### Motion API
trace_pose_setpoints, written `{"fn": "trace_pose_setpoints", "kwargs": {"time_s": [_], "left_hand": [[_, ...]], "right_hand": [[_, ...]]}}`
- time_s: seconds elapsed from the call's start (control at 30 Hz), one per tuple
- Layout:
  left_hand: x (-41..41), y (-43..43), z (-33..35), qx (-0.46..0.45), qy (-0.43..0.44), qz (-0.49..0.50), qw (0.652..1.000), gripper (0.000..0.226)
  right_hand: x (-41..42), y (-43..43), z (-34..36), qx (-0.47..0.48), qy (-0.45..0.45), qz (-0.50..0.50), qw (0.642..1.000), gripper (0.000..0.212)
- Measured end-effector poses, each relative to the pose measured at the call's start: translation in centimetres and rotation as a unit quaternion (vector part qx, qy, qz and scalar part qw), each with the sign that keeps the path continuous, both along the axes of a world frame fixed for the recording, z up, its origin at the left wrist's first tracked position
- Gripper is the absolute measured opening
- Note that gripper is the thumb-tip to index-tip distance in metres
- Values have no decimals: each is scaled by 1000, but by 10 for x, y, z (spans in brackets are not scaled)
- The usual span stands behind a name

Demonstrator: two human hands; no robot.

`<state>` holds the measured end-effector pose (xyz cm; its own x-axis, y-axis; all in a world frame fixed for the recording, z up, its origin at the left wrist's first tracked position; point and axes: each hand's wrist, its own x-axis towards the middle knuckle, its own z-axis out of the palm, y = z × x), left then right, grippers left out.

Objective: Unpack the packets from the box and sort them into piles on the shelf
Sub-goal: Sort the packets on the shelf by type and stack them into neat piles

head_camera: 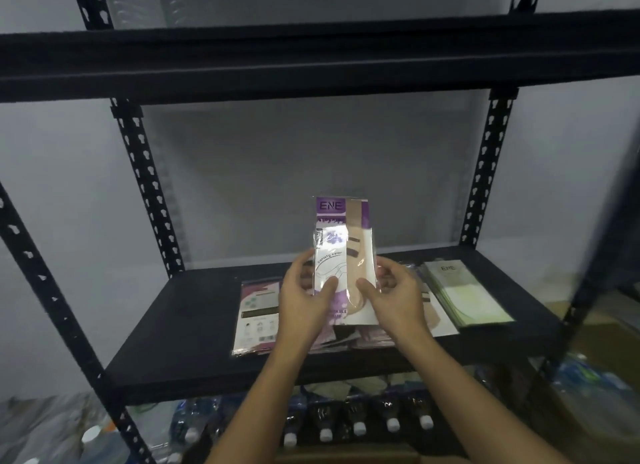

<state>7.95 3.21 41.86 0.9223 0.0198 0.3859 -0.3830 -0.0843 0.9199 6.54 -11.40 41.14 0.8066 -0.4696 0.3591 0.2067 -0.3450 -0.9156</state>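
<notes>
Sorting is partly done: three piles lie on the black shelf (pixel 180 311), while left hand (pixel 304 290) and right hand (pixel 391 290) pinch one purple ENE packet (pixel 341 245) upright, unplaced; box unseen.

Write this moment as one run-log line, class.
left hand: holding purple packet | right hand: same packet | packet: upright above shelf | piles: pink-topped, pale green

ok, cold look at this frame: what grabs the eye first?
The purple-and-white packet held upright at centre, gripped by the left hand and right hand above the black shelf. Then the sorted piles behind: a pink-topped pile at left, a pale green stack at right.
</notes>
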Motion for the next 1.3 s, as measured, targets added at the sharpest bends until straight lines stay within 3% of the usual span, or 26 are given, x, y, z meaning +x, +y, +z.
{"fn": "trace_pose_setpoints", "kwargs": {"time_s": [0.2, 0.5, 0.7, 0.93, 1.13, 1.3], "left_hand": [[0, -55, -13, 27, 16, -41, 999, 50], [31, -112, -44, 149, 60, -39, 986, 42], [67, -147, -57, 328, 67, 20, 942, 23], [81, -165, -82, 472, 10, 38, 880, 34], [81, -162, -93, 541, -56, 60, 837, 49], [83, -158, -88, 545, -30, 43, 837, 53]], "right_hand": [[-13, -56, -9, -3, 12, -52, 999, 44], [0, -110, -36, -11, 57, -99, 993, 46], [32, -142, -52, -64, 127, -124, 982, 39], [53, -157, -81, -199, 240, -141, 940, 27], [48, -155, -95, -261, 230, -153, 925, 21], [50, -152, -90, -264, 227, -154, 925, 21]]}}
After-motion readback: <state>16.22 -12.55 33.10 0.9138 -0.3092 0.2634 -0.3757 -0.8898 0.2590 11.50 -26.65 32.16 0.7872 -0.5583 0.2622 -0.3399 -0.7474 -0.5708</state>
